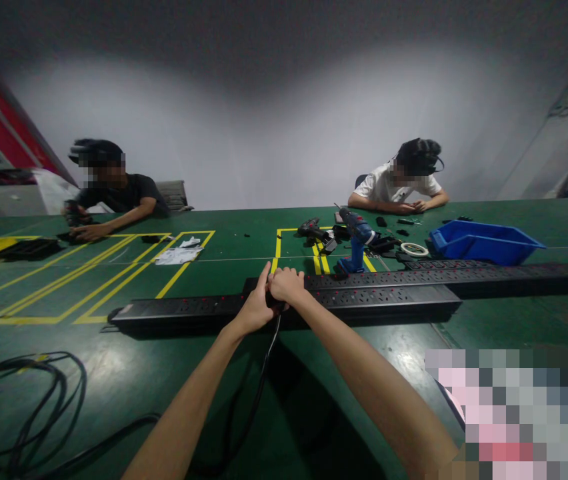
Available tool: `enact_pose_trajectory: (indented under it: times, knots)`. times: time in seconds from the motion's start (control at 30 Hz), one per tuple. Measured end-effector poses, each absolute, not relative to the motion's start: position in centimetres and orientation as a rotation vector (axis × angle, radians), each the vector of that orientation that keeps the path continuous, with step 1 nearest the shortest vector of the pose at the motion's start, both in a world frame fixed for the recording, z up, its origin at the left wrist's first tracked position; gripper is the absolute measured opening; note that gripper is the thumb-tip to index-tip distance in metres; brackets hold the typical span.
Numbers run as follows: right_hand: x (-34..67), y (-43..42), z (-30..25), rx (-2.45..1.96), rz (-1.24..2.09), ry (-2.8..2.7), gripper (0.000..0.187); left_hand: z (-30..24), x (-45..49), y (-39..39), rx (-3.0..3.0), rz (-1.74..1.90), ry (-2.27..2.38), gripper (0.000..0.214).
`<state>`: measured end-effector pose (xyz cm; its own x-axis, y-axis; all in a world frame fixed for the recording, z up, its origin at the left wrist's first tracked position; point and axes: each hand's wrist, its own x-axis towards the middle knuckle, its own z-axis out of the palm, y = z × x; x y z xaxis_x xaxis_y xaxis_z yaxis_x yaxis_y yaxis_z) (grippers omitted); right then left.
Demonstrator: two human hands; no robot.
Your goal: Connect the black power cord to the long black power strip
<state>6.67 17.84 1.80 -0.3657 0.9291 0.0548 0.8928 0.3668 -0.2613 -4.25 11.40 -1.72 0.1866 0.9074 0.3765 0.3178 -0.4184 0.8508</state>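
Holding one cord (269,350) at one front power strip (179,312): left hand (255,305), right hand (287,285)

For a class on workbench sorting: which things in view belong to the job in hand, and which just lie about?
Seemingly in use: front black power strip, beneath the left hand and right hand; black cord, running down from them.

Apparently lying about: blue drill; blue bin; tape ring; white papers.

A grey wall (264,147) stands behind the green table (164,373).
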Motion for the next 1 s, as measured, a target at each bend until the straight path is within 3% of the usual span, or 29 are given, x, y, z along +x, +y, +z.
enact_pose_trajectory:
  times: [0.77, 1.0]
  knots:
    - [6.8, 18.3, 1.8, -1.659, 0.327, -2.486, 0.041, -1.5, -4.2, 11.2, 1.869, 1.162, 1.22, 0.114]
    - [6.5, 18.5, 1.6, -1.713, 0.356, -2.446, 0.045, 1.4, -6.5, 10.9, 2.121, 0.98, 1.513, 0.093]
